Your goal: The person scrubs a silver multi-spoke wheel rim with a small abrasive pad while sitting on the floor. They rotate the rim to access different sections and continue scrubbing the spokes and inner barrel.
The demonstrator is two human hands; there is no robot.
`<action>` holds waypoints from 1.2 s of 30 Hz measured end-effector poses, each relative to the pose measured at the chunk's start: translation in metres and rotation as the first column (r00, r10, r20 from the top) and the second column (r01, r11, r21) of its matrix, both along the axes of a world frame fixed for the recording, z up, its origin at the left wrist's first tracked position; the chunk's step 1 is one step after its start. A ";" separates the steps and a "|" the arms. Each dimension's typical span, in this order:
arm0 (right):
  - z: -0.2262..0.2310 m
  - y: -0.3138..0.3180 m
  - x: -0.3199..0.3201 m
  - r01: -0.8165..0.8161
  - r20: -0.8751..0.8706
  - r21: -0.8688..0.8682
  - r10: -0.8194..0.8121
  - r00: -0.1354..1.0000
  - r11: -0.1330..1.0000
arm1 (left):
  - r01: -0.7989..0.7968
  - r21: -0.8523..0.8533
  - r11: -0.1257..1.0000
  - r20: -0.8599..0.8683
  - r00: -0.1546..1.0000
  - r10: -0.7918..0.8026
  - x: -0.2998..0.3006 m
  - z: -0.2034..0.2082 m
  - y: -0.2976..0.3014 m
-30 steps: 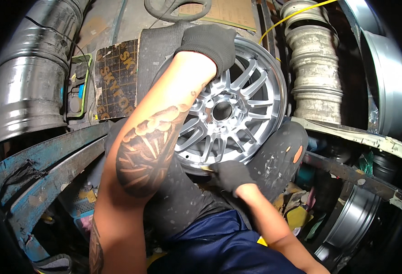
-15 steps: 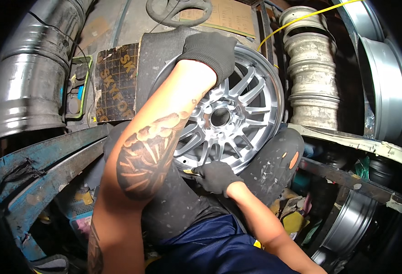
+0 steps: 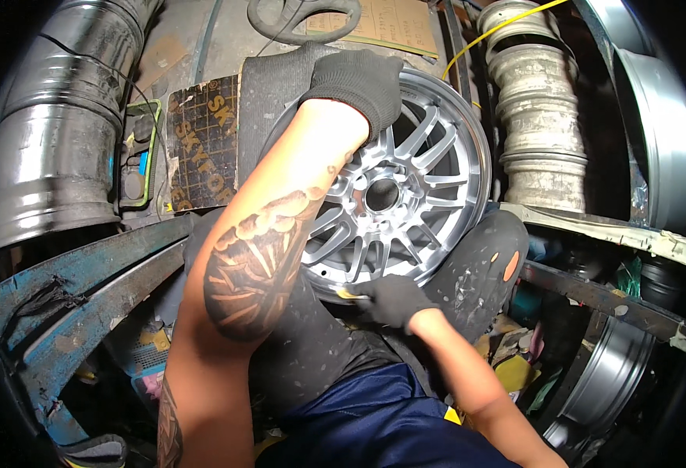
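While your left hand (image 3: 356, 84) stays over the far side of the silver wheel (image 3: 402, 206), your right hand (image 3: 396, 301) has shifted slightly rightward along the near rim within the last half second. Its gloved fingers are together, apparently clamped on a small yellow-tipped piece (image 3: 348, 294) at the rim's edge. Whether the left fingers grip cannot be told (only the back of the glove shows). The wheel sits spoke side up against your dark trousers (image 3: 474, 261), a ribbed grey mat (image 3: 269, 90) beside its far left. It has not visibly turned, which suggests that the work remains on one stretch of near rim, the left hand probably steadying it.
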State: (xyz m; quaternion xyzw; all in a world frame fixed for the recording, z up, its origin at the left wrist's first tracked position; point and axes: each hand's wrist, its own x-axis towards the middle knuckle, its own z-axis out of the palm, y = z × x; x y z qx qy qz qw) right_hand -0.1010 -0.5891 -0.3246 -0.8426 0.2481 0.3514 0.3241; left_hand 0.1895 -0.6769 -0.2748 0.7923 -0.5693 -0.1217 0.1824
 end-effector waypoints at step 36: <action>0.026 -0.017 -0.046 0.546 0.112 0.476 -0.664 0.739 0.689 | 0.026 0.014 1.000 -0.001 1.000 -0.026 0.000 0.003 0.000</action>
